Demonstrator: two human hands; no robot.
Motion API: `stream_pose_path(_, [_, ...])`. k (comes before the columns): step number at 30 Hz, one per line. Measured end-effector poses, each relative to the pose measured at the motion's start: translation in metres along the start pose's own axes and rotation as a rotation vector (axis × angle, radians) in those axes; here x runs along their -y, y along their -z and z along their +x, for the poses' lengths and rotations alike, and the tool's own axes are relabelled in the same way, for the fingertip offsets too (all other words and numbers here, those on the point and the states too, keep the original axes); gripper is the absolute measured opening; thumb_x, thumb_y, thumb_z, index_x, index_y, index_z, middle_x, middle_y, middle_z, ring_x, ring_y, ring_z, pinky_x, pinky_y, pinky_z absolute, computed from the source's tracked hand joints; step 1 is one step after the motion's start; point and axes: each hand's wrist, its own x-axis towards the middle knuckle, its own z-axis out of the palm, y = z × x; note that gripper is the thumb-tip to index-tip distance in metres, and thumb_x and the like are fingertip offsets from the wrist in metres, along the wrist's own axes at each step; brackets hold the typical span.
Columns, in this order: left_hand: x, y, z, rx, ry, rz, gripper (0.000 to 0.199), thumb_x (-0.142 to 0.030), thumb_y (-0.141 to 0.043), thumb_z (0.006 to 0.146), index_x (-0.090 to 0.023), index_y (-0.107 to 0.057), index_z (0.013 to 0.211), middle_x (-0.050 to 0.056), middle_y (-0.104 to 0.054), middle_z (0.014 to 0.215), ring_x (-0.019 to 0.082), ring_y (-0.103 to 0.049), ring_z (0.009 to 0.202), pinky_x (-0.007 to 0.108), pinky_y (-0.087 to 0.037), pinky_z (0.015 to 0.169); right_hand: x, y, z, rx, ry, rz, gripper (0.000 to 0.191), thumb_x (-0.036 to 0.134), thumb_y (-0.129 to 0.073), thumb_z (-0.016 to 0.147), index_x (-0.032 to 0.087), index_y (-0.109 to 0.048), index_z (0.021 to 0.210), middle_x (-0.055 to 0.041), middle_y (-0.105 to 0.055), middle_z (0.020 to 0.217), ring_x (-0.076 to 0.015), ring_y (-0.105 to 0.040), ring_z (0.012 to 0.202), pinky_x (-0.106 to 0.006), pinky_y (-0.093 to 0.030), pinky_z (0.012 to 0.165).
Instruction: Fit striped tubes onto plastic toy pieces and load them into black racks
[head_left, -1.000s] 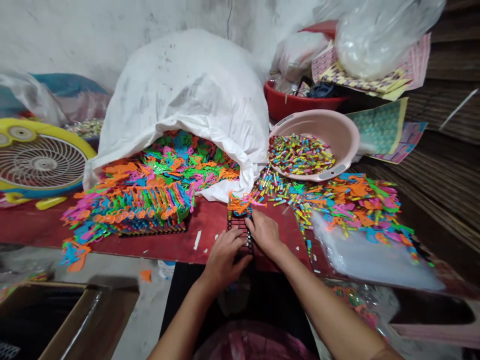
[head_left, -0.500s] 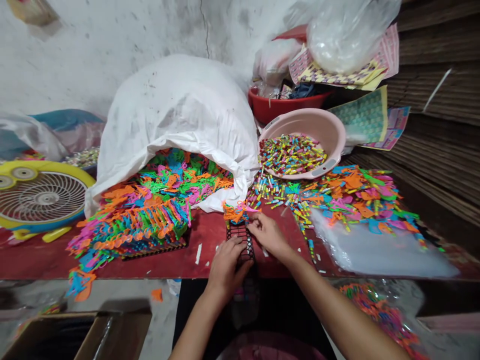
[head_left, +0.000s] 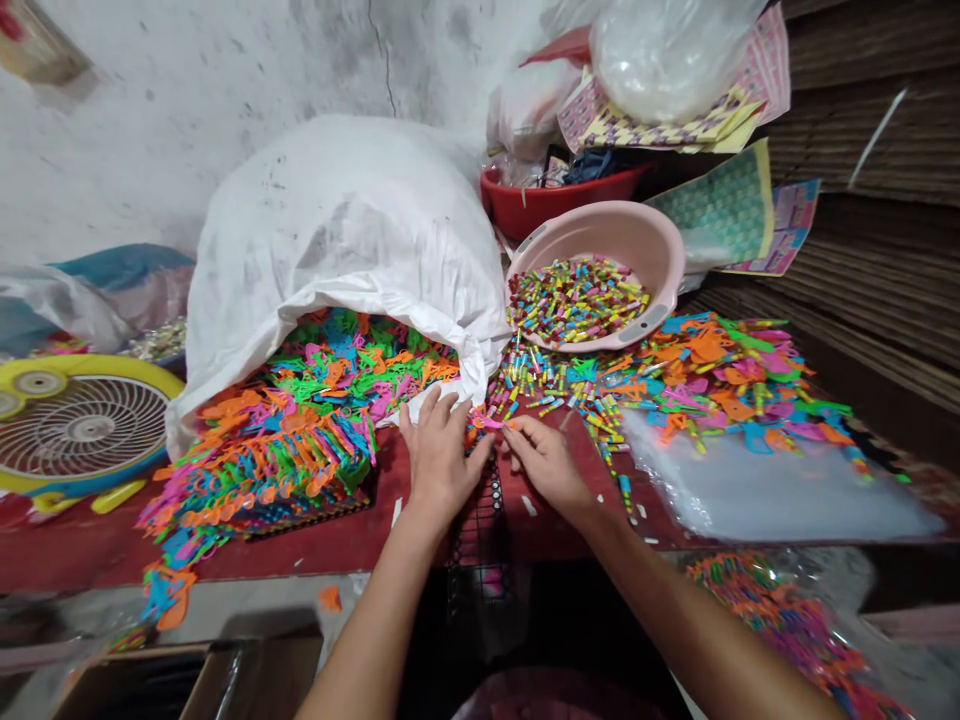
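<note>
My left hand [head_left: 441, 455] is open, its fingers spread over the far end of a black grid rack [head_left: 474, 530] that runs toward my lap. My right hand [head_left: 547, 462] is closed at the rack's far right side, its thumb and forefinger pinching the end of a small pink plastic piece [head_left: 493, 423]. A few orange and blue pieces show beside it, partly covered by my left hand. Left of my hands, a filled rack of colourful plastic pieces [head_left: 292, 470] lies on the red tabletop [head_left: 405, 545].
A white sack [head_left: 337, 210] spills plastic pieces. Behind my right hand stands a pink basin [head_left: 645, 250] of small striped tubes. Loose pieces [head_left: 720, 370] and clear plastic bags [head_left: 772, 490] lie at right. A yellow fan [head_left: 90, 425] is at left, an open carton [head_left: 142, 685] below.
My left hand has lifted off the rack's near part and moved forward and left, fingers spreading. My right hand stays near the rack's far end. The view has shifted slightly.
</note>
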Motion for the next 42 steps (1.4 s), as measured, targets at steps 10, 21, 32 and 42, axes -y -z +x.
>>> stream_pose_path(10, [-0.003, -0.003, 0.000, 0.071, -0.020, -0.075, 0.037, -0.032, -0.064, 0.087, -0.026, -0.063, 0.123, 0.006, -0.070, 0.119, 0.032, -0.049, 0.129, 0.062, -0.019, 0.113, 0.012, 0.008, 0.010, -0.050, 0.312, -0.423, 0.030, 0.027, -0.043, 0.099, 0.022, -0.042, 0.069, 0.0015, -0.049, 0.067, -0.0126, -0.045, 0.063, -0.026, -0.031, 0.060])
stream_pose_path(21, [-0.006, 0.001, 0.001, 0.147, -0.057, -0.070, 0.044, -0.028, -0.062, 0.086, -0.027, -0.060, 0.130, 0.006, -0.069, 0.120, 0.033, -0.047, 0.131, 0.061, -0.024, 0.111, 0.011, 0.010, 0.017, -0.059, 0.425, -0.620, 0.032, 0.029, -0.040, 0.102, 0.020, -0.049, 0.073, -0.0011, -0.056, 0.071, -0.0140, -0.048, 0.067, -0.027, -0.032, 0.065])
stream_pose_path(32, [-0.012, -0.010, -0.006, 0.019, 0.020, -0.038, 0.036, -0.036, -0.059, 0.090, -0.026, -0.063, 0.124, 0.006, -0.072, 0.113, 0.033, -0.050, 0.128, 0.061, -0.020, 0.112, 0.018, 0.020, 0.019, 0.082, 0.145, -0.267, 0.022, 0.031, -0.053, 0.092, 0.019, -0.054, 0.074, 0.0025, -0.056, 0.069, -0.0113, -0.047, 0.063, -0.023, -0.031, 0.057])
stream_pose_path(42, [-0.013, -0.016, -0.008, -0.033, 0.030, -0.058, 0.033, -0.031, -0.058, 0.088, -0.021, -0.064, 0.119, 0.008, -0.071, 0.113, 0.033, -0.051, 0.126, 0.056, -0.025, 0.111, 0.025, 0.024, 0.015, 0.043, 0.133, -0.035, 0.016, 0.030, -0.059, 0.088, 0.018, -0.065, 0.080, -0.0001, -0.062, 0.069, -0.0127, -0.055, 0.065, -0.023, -0.041, 0.058])
